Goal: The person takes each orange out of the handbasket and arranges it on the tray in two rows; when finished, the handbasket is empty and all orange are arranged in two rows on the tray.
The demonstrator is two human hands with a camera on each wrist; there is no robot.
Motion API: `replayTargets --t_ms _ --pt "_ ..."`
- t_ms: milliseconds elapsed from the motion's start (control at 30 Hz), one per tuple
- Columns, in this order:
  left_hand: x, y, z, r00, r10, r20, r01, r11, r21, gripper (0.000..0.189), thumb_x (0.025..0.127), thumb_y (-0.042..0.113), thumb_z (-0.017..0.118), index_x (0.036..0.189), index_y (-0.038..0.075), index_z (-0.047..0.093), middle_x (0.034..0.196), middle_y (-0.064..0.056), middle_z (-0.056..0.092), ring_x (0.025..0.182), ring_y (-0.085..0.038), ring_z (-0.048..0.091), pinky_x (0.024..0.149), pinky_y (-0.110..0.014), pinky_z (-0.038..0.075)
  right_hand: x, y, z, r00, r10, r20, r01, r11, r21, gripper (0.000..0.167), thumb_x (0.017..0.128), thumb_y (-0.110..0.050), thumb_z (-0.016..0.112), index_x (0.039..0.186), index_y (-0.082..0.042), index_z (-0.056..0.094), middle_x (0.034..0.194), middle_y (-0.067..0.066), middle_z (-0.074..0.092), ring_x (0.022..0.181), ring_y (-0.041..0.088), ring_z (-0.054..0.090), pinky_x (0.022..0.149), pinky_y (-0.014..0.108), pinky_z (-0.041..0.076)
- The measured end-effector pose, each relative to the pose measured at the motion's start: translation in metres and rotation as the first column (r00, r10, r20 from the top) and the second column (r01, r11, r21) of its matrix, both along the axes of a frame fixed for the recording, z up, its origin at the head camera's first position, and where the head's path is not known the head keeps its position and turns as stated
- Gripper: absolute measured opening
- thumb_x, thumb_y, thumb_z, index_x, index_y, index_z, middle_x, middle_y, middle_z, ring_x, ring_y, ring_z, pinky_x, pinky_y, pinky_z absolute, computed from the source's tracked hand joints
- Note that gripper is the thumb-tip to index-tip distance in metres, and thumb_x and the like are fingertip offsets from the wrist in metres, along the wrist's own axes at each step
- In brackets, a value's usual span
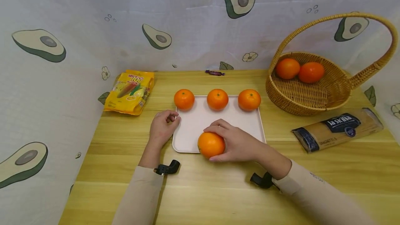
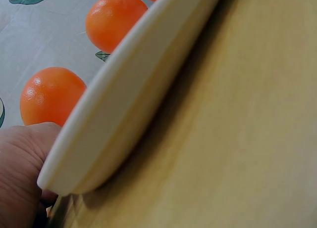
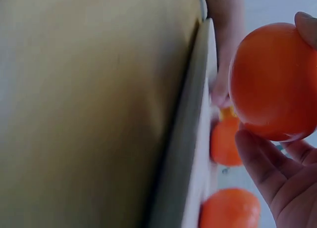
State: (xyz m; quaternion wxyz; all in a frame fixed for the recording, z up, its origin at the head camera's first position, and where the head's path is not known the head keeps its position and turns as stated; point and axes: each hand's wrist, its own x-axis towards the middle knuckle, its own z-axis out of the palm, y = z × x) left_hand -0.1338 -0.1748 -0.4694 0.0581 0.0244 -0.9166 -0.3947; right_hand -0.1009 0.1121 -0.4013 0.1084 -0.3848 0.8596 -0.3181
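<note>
My right hand (image 1: 239, 143) grips an orange (image 1: 211, 145), fingers over the top and thumb low on its side, above the near edge of the white tray (image 1: 187, 131). In the right wrist view the orange (image 3: 277, 82) sits between thumb and fingers, apart from the tray rim. At the tray's left edge is my left hand (image 1: 162, 127), its fingers curled and its thumb over the rim; its lower fingers are mostly hidden. Three oranges stand in a row along the tray's far side: left (image 1: 184, 99), middle (image 1: 217, 99) and right (image 1: 249, 100).
A wicker basket (image 1: 281, 101) with a tall handle holds two oranges (image 1: 288, 68) at the back right. Below it lies a spaghetti pack (image 1: 339, 129). A yellow snack bag (image 1: 129, 93) lies back left. A purple wrapped candy (image 1: 215, 73) lies near the curtain (image 1: 193, 37).
</note>
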Motion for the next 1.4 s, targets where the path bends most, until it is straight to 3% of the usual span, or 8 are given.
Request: replayTargets --t_ms 267,433,733,933,1167,1400 --pt "0.000 0.002 0.003 1.000 -0.011 0.003 0.011 1.000 0.001 0.016 0.093 0.026 0.074 0.103 0.014 0.073 0.089 -0.004 0.065 0.089 -0.022 0.053 0.080 -0.032 0.041 0.006 -0.036 -0.019 1.000 -0.009 -0.014 0.006 0.988 -0.152 0.073 0.074 -0.046 0.090 0.134 -0.023 0.057 0.130 -0.008 0.058 0.113 0.006 0.058 0.097 0.033 0.055" --pt "0.001 0.002 0.004 1.000 -0.018 0.010 0.018 1.000 -0.004 0.016 0.093 0.027 0.074 0.103 0.015 0.072 0.090 -0.003 0.065 0.089 -0.022 0.053 0.080 -0.032 0.041 0.005 -0.055 -0.021 0.993 -0.069 0.096 0.090 0.968 -0.234 0.072 0.075 -0.039 0.091 0.135 -0.020 0.057 0.130 -0.006 0.060 0.114 0.009 0.059 0.096 0.031 0.056" --pt "0.000 0.002 0.004 0.998 -0.027 0.054 0.026 1.000 0.013 0.019 0.095 0.029 0.073 0.107 0.015 0.071 0.093 -0.003 0.064 0.093 -0.022 0.052 0.082 -0.033 0.041 0.002 -0.074 -0.034 0.935 -0.104 0.339 0.226 0.911 -0.344 0.078 0.077 -0.025 0.089 0.142 -0.011 0.049 0.135 0.004 0.053 0.121 0.020 0.060 0.100 0.035 0.056" --pt "0.000 0.001 0.004 0.999 -0.032 0.036 0.032 0.999 0.000 0.020 0.094 0.028 0.073 0.108 0.014 0.072 0.092 -0.004 0.065 0.093 -0.022 0.053 0.082 -0.033 0.041 0.001 -0.076 -0.046 0.904 -0.087 0.419 0.271 0.875 -0.402 0.075 0.078 -0.015 0.087 0.143 -0.011 0.049 0.141 0.011 0.051 0.126 0.028 0.062 0.105 0.040 0.052" --pt "0.001 0.000 0.004 0.999 -0.011 0.045 0.011 1.000 0.007 0.020 0.094 0.028 0.074 0.107 0.014 0.072 0.093 -0.005 0.065 0.093 -0.023 0.053 0.083 -0.033 0.042 0.000 -0.080 -0.052 0.905 -0.044 0.423 0.224 0.895 -0.386 0.074 0.079 -0.017 0.088 0.142 -0.011 0.050 0.141 0.009 0.056 0.128 0.023 0.062 0.107 0.033 0.050" --pt "0.001 -0.001 0.003 0.999 -0.005 0.054 0.004 1.000 0.015 0.020 0.093 0.027 0.074 0.108 0.013 0.072 0.094 -0.005 0.065 0.094 -0.023 0.053 0.084 -0.033 0.042 -0.001 -0.081 -0.054 0.903 -0.046 0.426 0.215 0.909 -0.356 0.073 0.080 -0.022 0.088 0.142 -0.013 0.051 0.140 0.007 0.060 0.128 0.021 0.062 0.109 0.035 0.049"
